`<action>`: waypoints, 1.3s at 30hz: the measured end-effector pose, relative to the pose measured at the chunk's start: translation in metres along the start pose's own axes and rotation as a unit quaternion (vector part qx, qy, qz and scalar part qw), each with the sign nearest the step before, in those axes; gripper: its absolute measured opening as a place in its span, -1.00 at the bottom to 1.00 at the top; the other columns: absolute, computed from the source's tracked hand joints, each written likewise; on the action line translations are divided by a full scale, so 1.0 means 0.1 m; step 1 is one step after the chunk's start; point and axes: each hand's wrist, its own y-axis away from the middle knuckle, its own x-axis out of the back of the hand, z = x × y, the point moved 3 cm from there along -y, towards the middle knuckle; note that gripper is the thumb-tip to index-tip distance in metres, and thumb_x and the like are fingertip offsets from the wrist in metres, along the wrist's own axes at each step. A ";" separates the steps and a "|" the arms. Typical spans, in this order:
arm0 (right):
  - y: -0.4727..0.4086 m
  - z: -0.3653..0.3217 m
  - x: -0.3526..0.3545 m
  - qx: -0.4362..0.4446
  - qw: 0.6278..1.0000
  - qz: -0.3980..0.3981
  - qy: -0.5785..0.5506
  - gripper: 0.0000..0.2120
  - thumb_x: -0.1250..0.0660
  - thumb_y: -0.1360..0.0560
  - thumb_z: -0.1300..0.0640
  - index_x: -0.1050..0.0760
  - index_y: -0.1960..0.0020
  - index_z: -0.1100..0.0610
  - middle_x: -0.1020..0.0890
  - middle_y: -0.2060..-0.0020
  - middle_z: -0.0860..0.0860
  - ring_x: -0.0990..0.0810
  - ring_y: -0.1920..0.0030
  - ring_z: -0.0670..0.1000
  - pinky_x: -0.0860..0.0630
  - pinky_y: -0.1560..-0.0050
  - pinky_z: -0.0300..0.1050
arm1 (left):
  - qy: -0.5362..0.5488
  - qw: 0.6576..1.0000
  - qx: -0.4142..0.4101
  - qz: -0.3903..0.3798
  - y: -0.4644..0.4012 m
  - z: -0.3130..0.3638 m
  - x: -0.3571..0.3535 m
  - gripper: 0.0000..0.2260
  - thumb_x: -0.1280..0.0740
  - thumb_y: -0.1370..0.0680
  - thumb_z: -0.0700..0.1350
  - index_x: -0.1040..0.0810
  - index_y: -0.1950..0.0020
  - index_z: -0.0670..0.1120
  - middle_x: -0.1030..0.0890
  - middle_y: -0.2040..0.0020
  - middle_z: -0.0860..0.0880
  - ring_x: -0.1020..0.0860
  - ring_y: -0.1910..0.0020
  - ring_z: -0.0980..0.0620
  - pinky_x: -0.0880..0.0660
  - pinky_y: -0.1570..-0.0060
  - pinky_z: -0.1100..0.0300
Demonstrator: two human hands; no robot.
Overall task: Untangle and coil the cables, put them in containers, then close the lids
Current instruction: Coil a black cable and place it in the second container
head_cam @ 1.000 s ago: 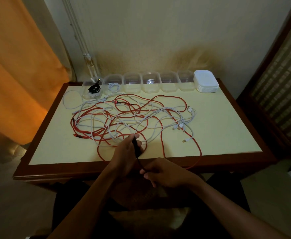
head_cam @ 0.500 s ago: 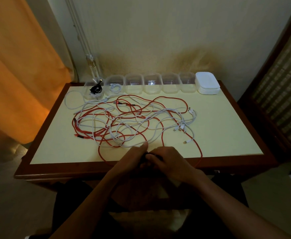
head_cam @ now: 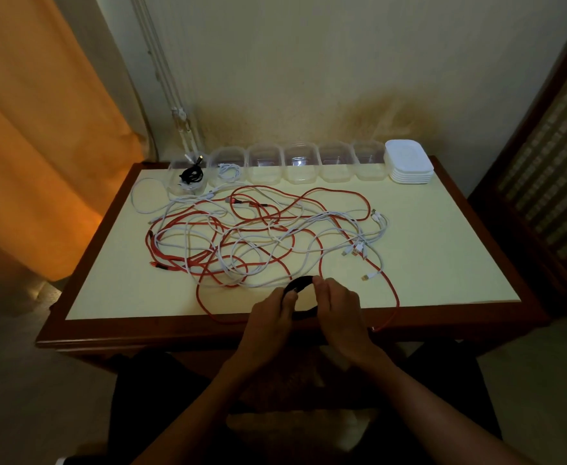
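A black cable (head_cam: 300, 283) forms a round coil at the table's near edge. My left hand (head_cam: 270, 318) pinches its left side and my right hand (head_cam: 341, 312) grips its right side. Behind the coil, red cables (head_cam: 275, 209) and white cables (head_cam: 342, 216) lie tangled across the middle of the table. Along the far edge stands a row of clear containers (head_cam: 300, 162), all without lids. The leftmost container (head_cam: 186, 177) holds a coiled black cable, and the one beside it (head_cam: 226, 167) holds a white cable. White lids (head_cam: 409, 161) are stacked at the row's right end.
The table (head_cam: 443, 263) has a cream top with a dark wooden rim. One red cable loop (head_cam: 394, 297) hangs over the near edge. An orange curtain (head_cam: 40, 129) hangs at the left and a wooden screen (head_cam: 550, 162) stands at the right.
My hands have risen from below the table edge onto the tabletop. The black cable, first a hanging strand between them, is now wound into a round coil held by both hands.
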 end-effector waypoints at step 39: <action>-0.15 -0.22 0.27 -0.225 0.896 -0.182 -0.338 -0.72 -0.27 -0.62 0.23 -0.48 -0.32 0.12 -0.72 0.05 0.16 -0.71 -0.01 0.11 -0.61 -0.01 0.04 | -0.182 0.982 -0.051 0.019 -0.21 0.11 0.25 -0.70 0.01 -0.70 -0.07 -0.41 0.11 -0.08 -0.41 0.30 0.02 -0.43 0.27 0.03 -0.33 0.28 0.22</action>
